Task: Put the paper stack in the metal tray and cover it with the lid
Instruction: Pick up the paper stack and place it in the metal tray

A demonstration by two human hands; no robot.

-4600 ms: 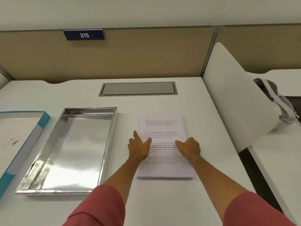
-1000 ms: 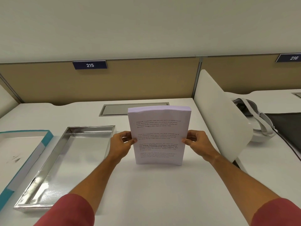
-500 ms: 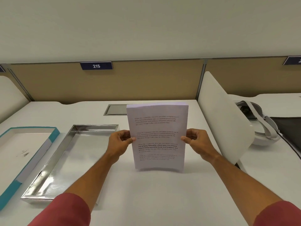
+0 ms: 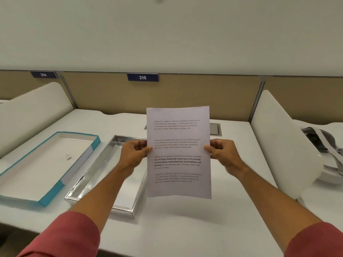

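Note:
I hold the paper stack (image 4: 179, 153) upright above the desk, its printed front page facing me. My left hand (image 4: 134, 153) grips its left edge and my right hand (image 4: 221, 154) grips its right edge. The shiny metal tray (image 4: 96, 175) lies on the desk left of the stack, partly behind my left forearm, with nothing in it. Further left lies the lid (image 4: 46, 164), white inside with a teal rim, its open side up.
White curved dividers stand at the left (image 4: 33, 112) and right (image 4: 284, 138) of the desk. A white headset (image 4: 326, 154) lies beyond the right divider. A grey cable hatch (image 4: 215, 129) sits in the desk behind the stack. A tan partition carries the sign 215 (image 4: 143, 77).
Earlier the stack lay flat on the desk under both hands. It now stands upright in the air, raised a little higher than half a second ago, and my view has tilted up.

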